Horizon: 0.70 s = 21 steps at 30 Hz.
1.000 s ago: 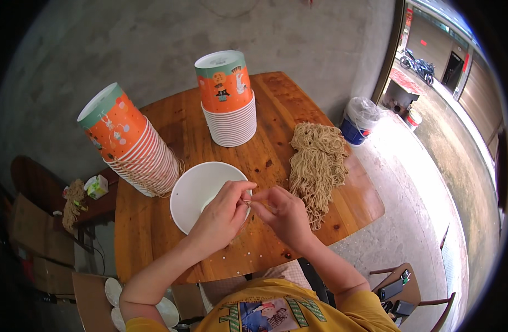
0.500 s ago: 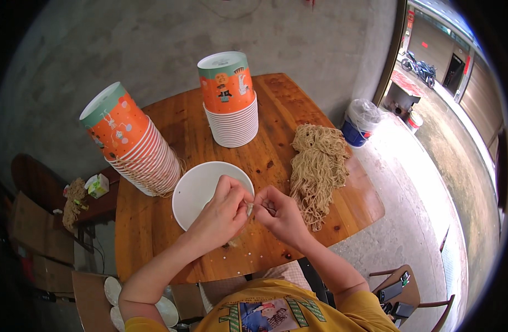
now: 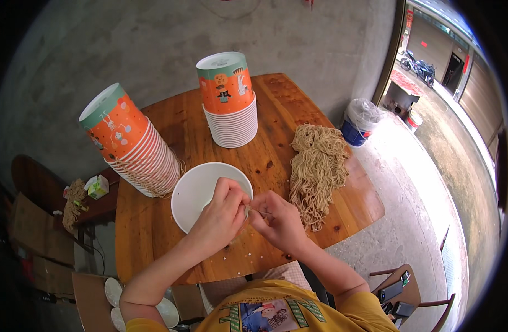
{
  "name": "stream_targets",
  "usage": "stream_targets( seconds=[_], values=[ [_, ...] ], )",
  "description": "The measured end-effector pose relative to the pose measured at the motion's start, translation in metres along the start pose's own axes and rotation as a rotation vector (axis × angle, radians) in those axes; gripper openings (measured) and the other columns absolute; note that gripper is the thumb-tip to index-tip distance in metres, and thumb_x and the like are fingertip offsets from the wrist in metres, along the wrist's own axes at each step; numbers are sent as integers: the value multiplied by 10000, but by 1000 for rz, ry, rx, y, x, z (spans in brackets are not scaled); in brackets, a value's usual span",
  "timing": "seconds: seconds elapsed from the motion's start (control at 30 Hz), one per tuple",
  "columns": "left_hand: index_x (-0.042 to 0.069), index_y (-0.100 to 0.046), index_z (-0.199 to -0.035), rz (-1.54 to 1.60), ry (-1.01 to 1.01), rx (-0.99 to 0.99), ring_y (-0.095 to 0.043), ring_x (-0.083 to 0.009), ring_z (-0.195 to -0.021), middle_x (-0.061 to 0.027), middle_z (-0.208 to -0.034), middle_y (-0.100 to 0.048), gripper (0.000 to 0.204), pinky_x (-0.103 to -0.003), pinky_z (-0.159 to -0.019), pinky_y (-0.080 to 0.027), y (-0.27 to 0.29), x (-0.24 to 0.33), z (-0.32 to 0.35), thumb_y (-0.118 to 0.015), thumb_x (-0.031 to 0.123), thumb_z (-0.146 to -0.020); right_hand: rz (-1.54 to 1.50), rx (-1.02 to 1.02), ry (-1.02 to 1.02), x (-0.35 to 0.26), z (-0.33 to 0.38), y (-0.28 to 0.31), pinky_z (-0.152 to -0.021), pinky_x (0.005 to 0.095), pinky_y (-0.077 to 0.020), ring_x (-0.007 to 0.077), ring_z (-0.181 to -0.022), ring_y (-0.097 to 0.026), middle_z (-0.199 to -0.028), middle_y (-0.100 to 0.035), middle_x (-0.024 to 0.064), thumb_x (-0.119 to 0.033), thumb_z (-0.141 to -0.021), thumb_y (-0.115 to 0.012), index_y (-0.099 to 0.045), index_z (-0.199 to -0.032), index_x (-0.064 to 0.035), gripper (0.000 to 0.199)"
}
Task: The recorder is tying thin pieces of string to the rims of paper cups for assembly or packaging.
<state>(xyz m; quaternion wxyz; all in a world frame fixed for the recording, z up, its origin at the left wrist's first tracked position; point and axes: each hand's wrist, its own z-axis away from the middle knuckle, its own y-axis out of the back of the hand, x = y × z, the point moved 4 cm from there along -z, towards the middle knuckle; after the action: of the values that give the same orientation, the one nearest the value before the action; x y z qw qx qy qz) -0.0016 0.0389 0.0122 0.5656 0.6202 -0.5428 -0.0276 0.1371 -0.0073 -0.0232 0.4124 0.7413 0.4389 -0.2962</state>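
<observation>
My left hand [image 3: 223, 209] is closed in a pinch over the front right rim of a white paper bucket [image 3: 188, 191]. Close beside it, my right hand [image 3: 280, 221] is also pinched, its fingertips almost meeting the left ones. Between the fingertips shows a bit of something thin and pale, like a strand [image 3: 263, 212]; it is too small to name. To the right of my right hand lies a thick bundle of beige string [image 3: 319, 174] on the wooden table [image 3: 268, 149].
A tall stack of orange and green paper buckets [image 3: 124, 133], with string hanging on it, leans at the left. Another such stack [image 3: 226, 88] stands upright at the back. Small white bits [image 3: 249, 254] dot the table's front. Beyond the table, a blue pail [image 3: 356, 131] stands on the floor.
My right hand has shifted slightly down and its fingers have turned, with the thin strand now showing across them. My left hand stays nearly in place, still pinched.
</observation>
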Motion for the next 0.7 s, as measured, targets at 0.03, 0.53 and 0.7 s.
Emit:
stream_targets(
  seconds=[0.03, 0.53, 0.7],
  values=[
    [0, -508, -952, -1, 1, 1, -571, -277, -909, -120, -1051, -432, 149, -355, -769, -503, 0, -1, 0, -580, -51, -832, -1, 0, 1, -1, 0, 1, -530, 275, -453, 144, -553, -540, -788, -599, 67, -82, -825, -679, -579, -938, -38, 156],
    [11, -564, -1011, 56, 43, -75, -559, -174, -842, -92, -1040, -421, 202, -300, -771, -484, 1, -9, -1, -559, -72, -827, -233, -65, -233, 17, 0, -5, -632, 295, -495, 148, -644, -590, -733, -602, 84, -100, -852, -640, -560, -926, -9, 141],
    [26, -562, -1030, 152, 72, -121, -574, -201, -904, -98, -1072, -428, 217, -302, -824, -483, 1, -10, -2, -561, -46, -825, -248, -78, -250, 18, 0, -6, -642, 287, -492, 135, -655, -579, -734, -593, 77, -93, -863, -626, -541, -914, 0, 136]
  ],
)
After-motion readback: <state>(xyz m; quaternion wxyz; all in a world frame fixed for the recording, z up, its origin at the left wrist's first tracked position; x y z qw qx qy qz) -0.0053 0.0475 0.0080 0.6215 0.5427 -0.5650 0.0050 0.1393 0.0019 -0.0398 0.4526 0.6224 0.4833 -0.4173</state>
